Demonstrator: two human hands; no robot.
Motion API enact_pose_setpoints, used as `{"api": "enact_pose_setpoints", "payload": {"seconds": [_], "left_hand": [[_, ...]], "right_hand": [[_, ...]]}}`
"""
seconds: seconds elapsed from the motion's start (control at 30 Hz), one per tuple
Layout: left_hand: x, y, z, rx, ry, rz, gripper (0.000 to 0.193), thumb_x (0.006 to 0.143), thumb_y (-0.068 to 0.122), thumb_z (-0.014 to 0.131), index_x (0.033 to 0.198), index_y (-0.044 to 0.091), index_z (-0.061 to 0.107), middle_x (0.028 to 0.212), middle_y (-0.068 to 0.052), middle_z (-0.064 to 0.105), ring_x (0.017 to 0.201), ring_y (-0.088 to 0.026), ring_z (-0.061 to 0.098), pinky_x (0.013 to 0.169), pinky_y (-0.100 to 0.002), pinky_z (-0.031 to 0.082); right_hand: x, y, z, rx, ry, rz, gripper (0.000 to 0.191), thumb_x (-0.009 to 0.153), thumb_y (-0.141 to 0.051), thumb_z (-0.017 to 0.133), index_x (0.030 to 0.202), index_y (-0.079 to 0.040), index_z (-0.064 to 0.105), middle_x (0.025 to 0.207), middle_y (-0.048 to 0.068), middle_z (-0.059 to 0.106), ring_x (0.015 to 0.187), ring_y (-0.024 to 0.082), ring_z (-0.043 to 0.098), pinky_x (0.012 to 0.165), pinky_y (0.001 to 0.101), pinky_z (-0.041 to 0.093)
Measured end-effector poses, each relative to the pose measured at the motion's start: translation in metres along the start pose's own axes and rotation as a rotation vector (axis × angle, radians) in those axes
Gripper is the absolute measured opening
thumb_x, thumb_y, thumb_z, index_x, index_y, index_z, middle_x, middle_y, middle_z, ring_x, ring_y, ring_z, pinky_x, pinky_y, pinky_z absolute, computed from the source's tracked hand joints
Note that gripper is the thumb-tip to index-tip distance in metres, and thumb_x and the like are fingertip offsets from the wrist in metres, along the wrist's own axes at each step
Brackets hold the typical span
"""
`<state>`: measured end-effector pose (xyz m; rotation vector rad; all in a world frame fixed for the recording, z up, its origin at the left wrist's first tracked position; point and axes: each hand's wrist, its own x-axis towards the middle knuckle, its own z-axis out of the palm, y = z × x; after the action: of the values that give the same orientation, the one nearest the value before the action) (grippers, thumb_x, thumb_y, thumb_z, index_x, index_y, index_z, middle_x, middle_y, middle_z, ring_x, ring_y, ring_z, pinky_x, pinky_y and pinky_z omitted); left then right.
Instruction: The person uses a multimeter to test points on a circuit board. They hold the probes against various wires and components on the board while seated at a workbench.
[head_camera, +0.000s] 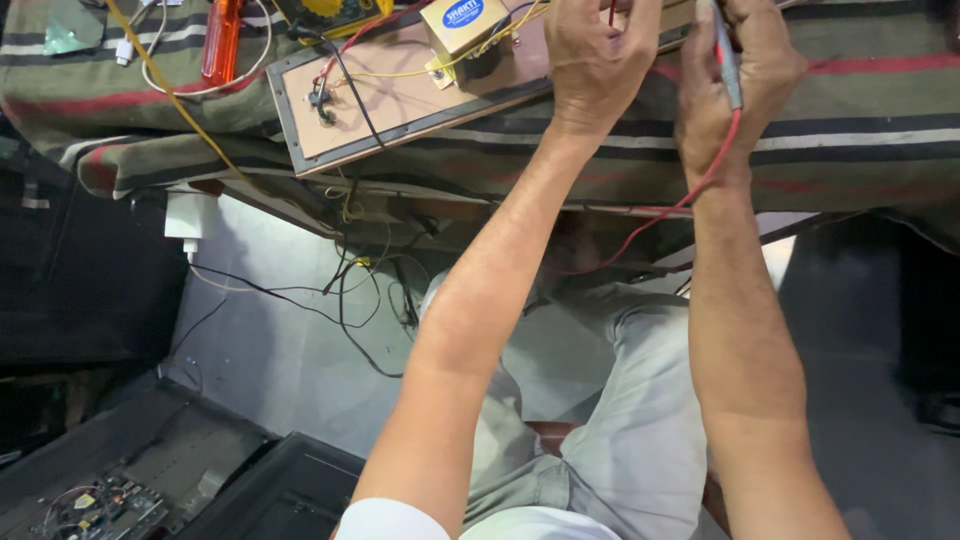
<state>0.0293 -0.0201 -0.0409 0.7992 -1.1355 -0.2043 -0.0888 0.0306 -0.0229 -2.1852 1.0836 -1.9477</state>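
Far left on the desk (860, 110), which is covered by a striped cloth, an orange-handled screwdriver (221, 40) is lying beside a white cable. Next to it a flat wooden board (400, 100) in a grey frame is jutting over the desk's edge, carrying a small gold-coloured transformer (462, 28) with yellow, red and black wires running off it.

The left hand (597, 60) is reaching up over the right end of that board, back of the hand toward the camera. Its fingers are curling downward and closing together at the top edge of the view; a thin red piece is showing just above the knuckles, but whether the fingers are pinching it cannot be told, since the tips are cut off. The left forearm is stretching up diagonally from the lower middle, nearly straight.

The right hand (745, 75) is sitting just beside the left, slightly apart from it. Its fingers are wrapping snugly round a slim grey-and-red test probe (727, 55) — the shaft is lying along the hand, pointing up toward the board. A red lead (660, 215) is trailing from the probe, over the wrist and down below the desk's edge. The right forearm is rising almost vertically from the lower right — wrist bending a little inward.
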Motion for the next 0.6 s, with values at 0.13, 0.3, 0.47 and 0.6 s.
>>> {"api": "enact_pose_setpoints", "payload": {"seconds": [0.13,0.3,0.47,0.6], "left_hand": [[0.000,-0.003,-0.001,0.003,-0.028,-0.017,0.020,0.089,0.011,0.071,0.079,0.008,0.054,0.061,-0.002,0.053,0.047,-0.015,0.053,0.051,-0.032,0.038],[-0.001,-0.002,-0.002,0.005,-0.002,0.022,0.020,0.091,0.011,0.071,0.082,0.008,0.054,0.067,-0.002,0.053,0.053,-0.016,0.054,0.054,-0.033,0.040],[-0.001,0.000,-0.002,0.010,0.010,0.059,0.018,0.090,0.011,0.071,0.085,0.007,0.055,0.070,-0.002,0.055,0.057,-0.018,0.056,0.056,-0.033,0.042],[-0.001,-0.001,-0.001,0.007,-0.008,0.035,0.018,0.091,0.011,0.071,0.085,0.007,0.055,0.070,-0.002,0.055,0.056,-0.017,0.056,0.056,-0.033,0.042]], "right_hand": [[0.001,-0.006,0.001,-0.128,-0.017,-0.026,0.014,0.111,0.001,0.070,0.125,0.002,0.069,0.114,0.019,0.070,0.099,0.037,0.068,0.084,0.0406,0.053],[0.003,-0.011,0.002,-0.168,-0.014,-0.093,0.015,0.109,0.001,0.068,0.123,0.002,0.069,0.110,0.019,0.069,0.094,0.036,0.065,0.083,0.0442,0.051],[0.004,-0.012,0.001,-0.182,-0.016,-0.098,0.017,0.109,0.001,0.067,0.127,0.001,0.069,0.113,0.017,0.070,0.101,0.036,0.067,0.090,0.0440,0.052],[0.003,-0.007,0.000,-0.161,-0.012,-0.096,0.014,0.110,0.001,0.070,0.124,0.001,0.069,0.109,0.017,0.070,0.099,0.035,0.068,0.088,0.0437,0.052]]}}
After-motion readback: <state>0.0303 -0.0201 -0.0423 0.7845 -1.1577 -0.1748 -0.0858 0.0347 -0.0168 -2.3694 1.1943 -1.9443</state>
